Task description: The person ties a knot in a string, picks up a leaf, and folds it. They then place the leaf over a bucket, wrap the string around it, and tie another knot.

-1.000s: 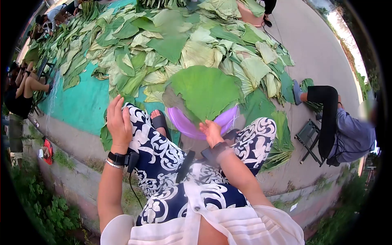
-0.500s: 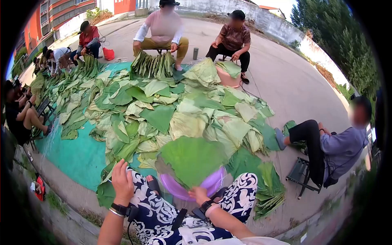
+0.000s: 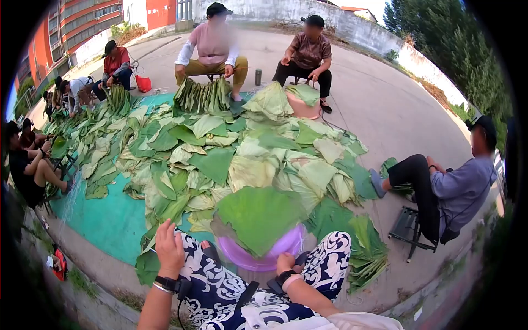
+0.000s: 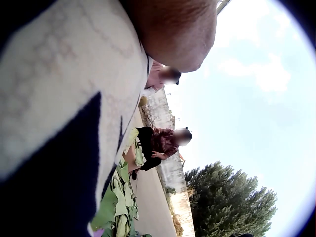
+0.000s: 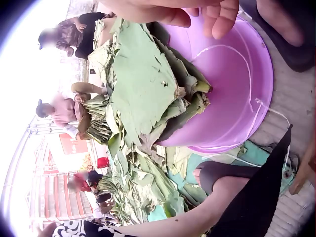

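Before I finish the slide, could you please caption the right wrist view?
Bare right hand beside a round purple plastic basin bearing ragged green leaves, thin white string lying across it.

Pale concrete paving [image 3: 374, 82] spreads beneath a green ground sheet [image 3: 110, 214], and a long, weathered grey-white wall [image 3: 330, 27] runs along the far side, with dark leafy trees [image 3: 456, 55] rising beyond its right stretch. At the upper left stands a red-orange multi-storey building [image 3: 91, 25] with rows of windows, while a dark folding stool [image 3: 407, 225] sits on the paving at the right. Bright daylight falls from a pale blue sky [image 4: 252, 108] with thin white clouds.
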`<state>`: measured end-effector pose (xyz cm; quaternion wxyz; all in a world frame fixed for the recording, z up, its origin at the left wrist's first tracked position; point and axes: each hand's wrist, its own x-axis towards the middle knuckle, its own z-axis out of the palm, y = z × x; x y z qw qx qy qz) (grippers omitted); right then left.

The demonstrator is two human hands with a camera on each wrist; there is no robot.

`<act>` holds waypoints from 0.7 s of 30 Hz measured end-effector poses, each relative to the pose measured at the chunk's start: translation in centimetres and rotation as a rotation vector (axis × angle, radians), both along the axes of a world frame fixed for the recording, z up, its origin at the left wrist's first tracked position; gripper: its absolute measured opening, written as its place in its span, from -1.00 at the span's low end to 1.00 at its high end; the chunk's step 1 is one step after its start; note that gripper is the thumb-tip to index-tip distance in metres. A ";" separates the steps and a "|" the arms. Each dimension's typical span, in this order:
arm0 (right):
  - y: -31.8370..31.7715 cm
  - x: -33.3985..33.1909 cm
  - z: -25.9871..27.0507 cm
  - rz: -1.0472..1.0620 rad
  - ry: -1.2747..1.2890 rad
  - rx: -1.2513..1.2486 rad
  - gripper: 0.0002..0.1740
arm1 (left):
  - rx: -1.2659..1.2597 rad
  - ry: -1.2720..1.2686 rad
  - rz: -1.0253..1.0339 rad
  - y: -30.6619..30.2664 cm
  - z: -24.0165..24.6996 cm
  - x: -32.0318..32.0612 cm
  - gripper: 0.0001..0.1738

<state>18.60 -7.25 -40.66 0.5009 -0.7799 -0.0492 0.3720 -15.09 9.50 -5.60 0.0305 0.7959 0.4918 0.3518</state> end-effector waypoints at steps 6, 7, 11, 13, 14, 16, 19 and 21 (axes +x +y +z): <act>1.1 -0.5 1.9 -0.060 0.004 -0.341 -0.64 | 0.010 0.003 -0.002 -0.1 -0.2 0.0 -0.68; 1.6 -0.8 2.4 -0.087 0.035 -0.353 -0.64 | 0.010 0.003 -0.003 -0.2 -0.1 0.0 -0.68; 2.2 -1.7 7.1 -0.235 0.414 -0.098 -0.49 | 0.016 0.018 0.002 -0.2 -0.1 0.2 -0.69; 2.5 -1.7 7.3 -0.223 0.491 -0.073 -0.47 | 0.013 0.018 0.002 -0.2 0.0 0.3 -0.70; 2.5 -1.7 7.3 -0.218 0.529 -0.061 -0.45 | 0.010 0.018 0.001 -0.2 0.0 0.5 -0.70; 2.6 -1.7 6.7 -0.217 0.543 -0.044 -0.47 | 0.008 0.025 -0.002 -0.2 0.1 0.7 -0.70; 2.8 -1.7 5.8 -0.214 0.540 -0.072 -0.50 | 0.007 0.038 -0.007 0.0 0.1 0.9 -0.71; 2.9 -1.8 5.6 -0.200 0.532 -0.105 -0.52 | 0.005 0.044 -0.011 0.1 0.1 1.0 -0.71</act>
